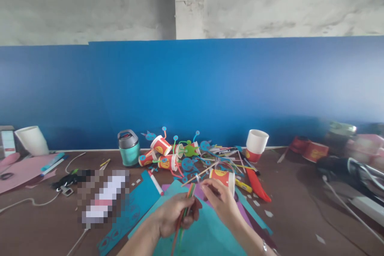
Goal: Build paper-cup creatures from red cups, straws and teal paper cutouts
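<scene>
My left hand is closed around a bundle of thin orange and green straws, which pokes out above and below the fist. Close beside it, my right hand has its thumb and index finger pinched together near the straw tops; a small whitish bit shows at the fingertips, too small to name. Under both hands lie turquoise paper sheets over purple paper. Just behind my right hand a red and white paper cup lies on its side. A thin wooden stick slants behind the fingertips.
Decorated paper cups with blue cut-outs and bent straws crowd the back middle. A turquoise flask stands left of them, stacked white cups right. Also here are a red marker, a yellow tube, red scissors-like handle and cables.
</scene>
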